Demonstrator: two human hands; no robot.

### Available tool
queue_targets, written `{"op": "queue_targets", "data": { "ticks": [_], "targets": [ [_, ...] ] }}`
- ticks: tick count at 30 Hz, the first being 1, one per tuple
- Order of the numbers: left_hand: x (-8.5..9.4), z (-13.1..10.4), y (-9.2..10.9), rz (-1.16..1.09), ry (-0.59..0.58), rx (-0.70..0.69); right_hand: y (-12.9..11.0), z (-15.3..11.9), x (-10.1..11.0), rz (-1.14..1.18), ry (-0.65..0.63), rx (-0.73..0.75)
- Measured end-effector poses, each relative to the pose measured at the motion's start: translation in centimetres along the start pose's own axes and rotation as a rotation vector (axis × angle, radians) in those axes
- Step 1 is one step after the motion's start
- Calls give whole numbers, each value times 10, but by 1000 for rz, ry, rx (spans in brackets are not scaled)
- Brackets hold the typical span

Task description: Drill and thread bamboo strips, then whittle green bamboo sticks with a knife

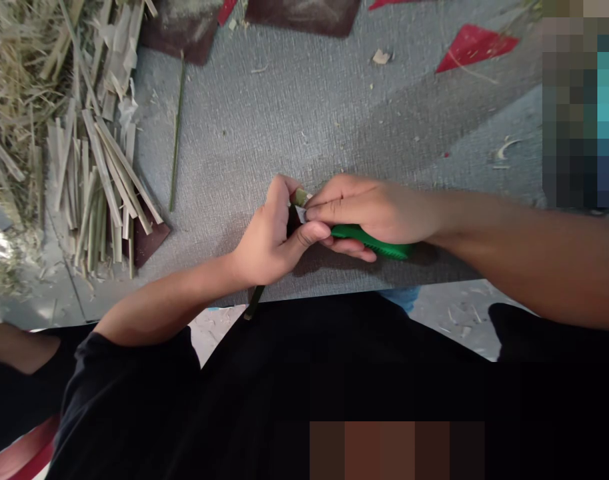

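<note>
My right hand (379, 207) is closed round a green-handled knife (394, 251), whose short blade tip shows by the thumb and fingers. In my left hand (271, 240), closed fingers grip a narrow green plant strip (254, 303); its lower end sticks out below the wrist towards the table's front edge. A pale greenish piece (300, 197) shows between the two hands, close to the blade. The hands touch each other near the front of the table, and my fingers hide much of the strip and the blade.
Cut strips (111, 180) lie in a pile at the left beside a heap of fine shavings (24, 60). One thin green stalk (177, 133) lies apart. Dark red sheets (304, 15) and a red scrap (477, 48) are at the back of the grey table (284, 100). Another person's arm (19, 343) is at lower left.
</note>
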State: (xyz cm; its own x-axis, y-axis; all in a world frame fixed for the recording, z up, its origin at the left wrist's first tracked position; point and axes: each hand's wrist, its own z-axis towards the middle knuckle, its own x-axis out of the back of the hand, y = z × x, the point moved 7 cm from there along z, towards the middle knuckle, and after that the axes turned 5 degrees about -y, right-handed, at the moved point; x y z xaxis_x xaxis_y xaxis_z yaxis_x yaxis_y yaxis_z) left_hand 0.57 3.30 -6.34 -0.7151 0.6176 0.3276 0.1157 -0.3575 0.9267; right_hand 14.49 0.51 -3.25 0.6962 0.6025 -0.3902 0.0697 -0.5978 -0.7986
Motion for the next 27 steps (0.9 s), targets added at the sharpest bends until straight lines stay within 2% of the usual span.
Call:
{"op": "queue_targets", "data": {
  "ticks": [3,9,19,25,27],
  "targets": [
    [-2,-1,0,-14,-2,-22,-1,0,-1,-2,7,12],
    [-2,-5,-3,-1,65,62,-3,2,2,-37,83,90],
    [-1,0,12,44,7,-152,-3,-1,-2,-89,-78,14],
    [0,-2,10,87,20,-120,-6,-2,0,-117,38,49],
    [-1,-3,9,85,30,-123,-6,-2,0,-122,32,51]
  ]
}}
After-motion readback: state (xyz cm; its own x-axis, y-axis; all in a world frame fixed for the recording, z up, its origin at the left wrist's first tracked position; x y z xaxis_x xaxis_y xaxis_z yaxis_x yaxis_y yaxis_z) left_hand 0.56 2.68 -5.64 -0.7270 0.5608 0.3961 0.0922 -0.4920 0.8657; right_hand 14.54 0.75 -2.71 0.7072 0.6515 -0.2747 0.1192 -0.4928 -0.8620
